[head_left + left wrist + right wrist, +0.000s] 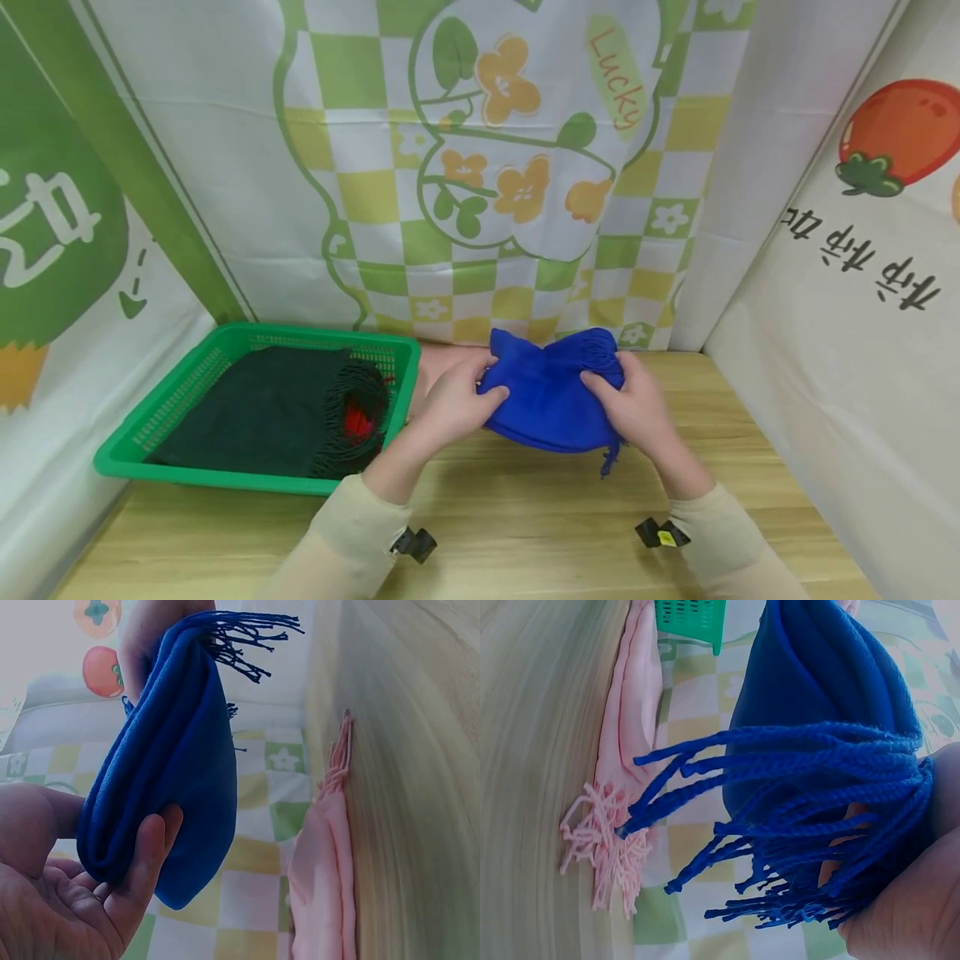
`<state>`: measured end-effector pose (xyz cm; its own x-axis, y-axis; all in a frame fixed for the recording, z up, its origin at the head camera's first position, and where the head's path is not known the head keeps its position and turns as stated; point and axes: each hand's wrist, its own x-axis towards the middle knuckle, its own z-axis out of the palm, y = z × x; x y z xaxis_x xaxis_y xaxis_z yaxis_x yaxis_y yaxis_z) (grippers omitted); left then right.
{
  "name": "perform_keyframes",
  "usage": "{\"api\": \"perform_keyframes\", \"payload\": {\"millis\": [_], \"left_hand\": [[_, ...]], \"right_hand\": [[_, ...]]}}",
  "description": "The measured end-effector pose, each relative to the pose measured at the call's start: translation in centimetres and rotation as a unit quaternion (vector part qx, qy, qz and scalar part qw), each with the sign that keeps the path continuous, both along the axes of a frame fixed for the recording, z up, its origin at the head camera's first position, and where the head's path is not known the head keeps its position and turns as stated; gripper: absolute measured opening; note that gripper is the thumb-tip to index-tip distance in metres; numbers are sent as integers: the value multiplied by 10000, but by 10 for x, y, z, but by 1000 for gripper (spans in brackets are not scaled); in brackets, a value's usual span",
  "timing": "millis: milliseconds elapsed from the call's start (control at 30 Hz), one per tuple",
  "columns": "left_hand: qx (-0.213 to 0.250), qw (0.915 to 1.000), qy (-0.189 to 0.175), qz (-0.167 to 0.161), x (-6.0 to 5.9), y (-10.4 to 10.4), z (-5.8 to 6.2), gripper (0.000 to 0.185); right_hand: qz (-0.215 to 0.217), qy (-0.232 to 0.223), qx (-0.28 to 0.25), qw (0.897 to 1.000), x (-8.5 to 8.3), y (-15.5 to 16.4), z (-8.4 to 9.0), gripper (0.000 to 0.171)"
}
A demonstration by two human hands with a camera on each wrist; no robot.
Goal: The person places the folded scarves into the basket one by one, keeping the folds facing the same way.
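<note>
Fingers [491, 396] of both hands gripped the folded blue scarf [551, 392] above the worktop [525, 517]; loose fringe could snag, likely undoing the fold.

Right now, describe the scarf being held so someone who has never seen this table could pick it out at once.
On the wooden table, just right of the green basket, the left hand and right hand grip a folded blue scarf above the surface. Unlike the dark green scarf in the basket and the pink scarf lying flat behind it, it is bright blue with twisted fringe.
</note>
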<state>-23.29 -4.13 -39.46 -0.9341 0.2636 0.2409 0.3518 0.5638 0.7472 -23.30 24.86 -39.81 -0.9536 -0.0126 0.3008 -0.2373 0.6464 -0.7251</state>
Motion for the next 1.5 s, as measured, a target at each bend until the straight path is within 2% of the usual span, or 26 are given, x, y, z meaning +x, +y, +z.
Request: {"api": "perform_keyframes", "payload": {"millis": [200,433,533,900,1200,1500], "left_hand": [[158,9999,47,-6,4,-10,3,53],[428,9989,151,-132,4,-23,4,41],[408,9989,168,-139,5,-30,5,40],[128,9990,-392,175,13,-54,10,59],[134,9982,-537,236,17,-74,14,54],[42,9967,-702,396,17,-88,16,61]], "right_hand": [[18,49,-127,9999,-2,-8,-1,44],[92,14,-226,9997,-1,-21,0,44],[113,61,-250,9996,-1,-28,0,44],[258,99,-602,9978,-2,-51,-1,41],[379,228,-697,9966,-3,-72,-2,41],[634,212,-934,9934,-4,-90,0,37]]}}
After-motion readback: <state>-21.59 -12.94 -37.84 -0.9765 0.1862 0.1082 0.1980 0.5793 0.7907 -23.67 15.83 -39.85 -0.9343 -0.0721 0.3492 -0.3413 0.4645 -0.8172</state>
